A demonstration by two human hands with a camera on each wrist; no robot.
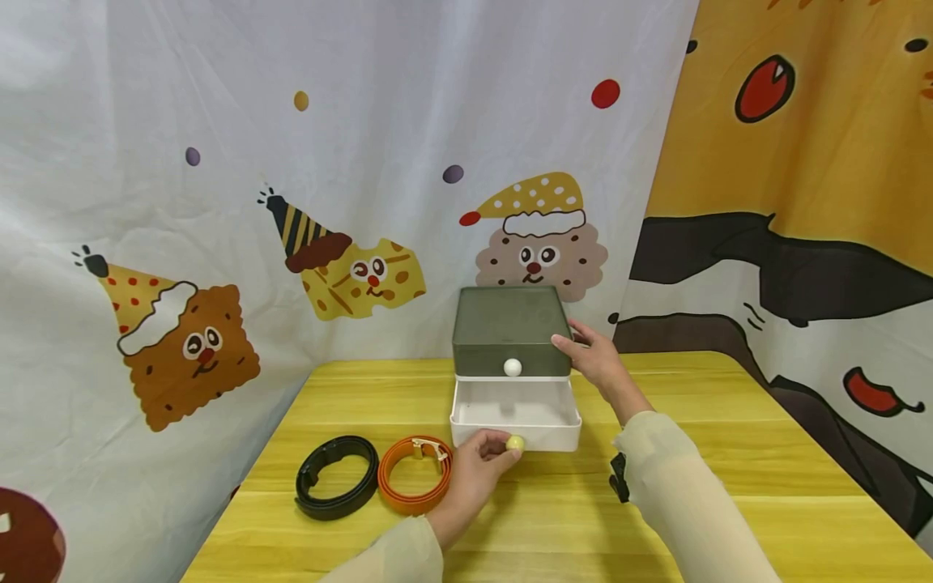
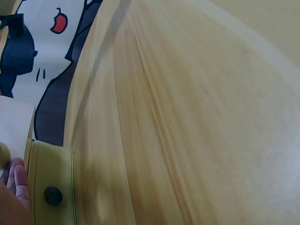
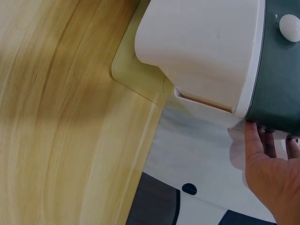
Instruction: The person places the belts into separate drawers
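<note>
A small two-tier drawer box stands on the table, with a dark green upper section (image 1: 510, 320) bearing a round white knob (image 1: 513, 368). Its white lower drawer (image 1: 474, 437) is pulled out, and nothing shows inside. My left hand (image 1: 474, 474) pinches the pale yellow knob (image 1: 515, 443) on that drawer's front between thumb and fingers. Against the right side of the green section, my right hand (image 1: 594, 356) steadies the box with extended fingers (image 3: 253, 140). In the left wrist view, only some of the left fingers and part of the knob show at the left edge.
Left of the drawer sit a coiled black belt (image 1: 337, 478) and a coiled orange belt (image 1: 415, 478) with a gold buckle. The wood-grain table (image 1: 743, 453) extends to the right. A printed cloth (image 1: 386, 121) hangs behind.
</note>
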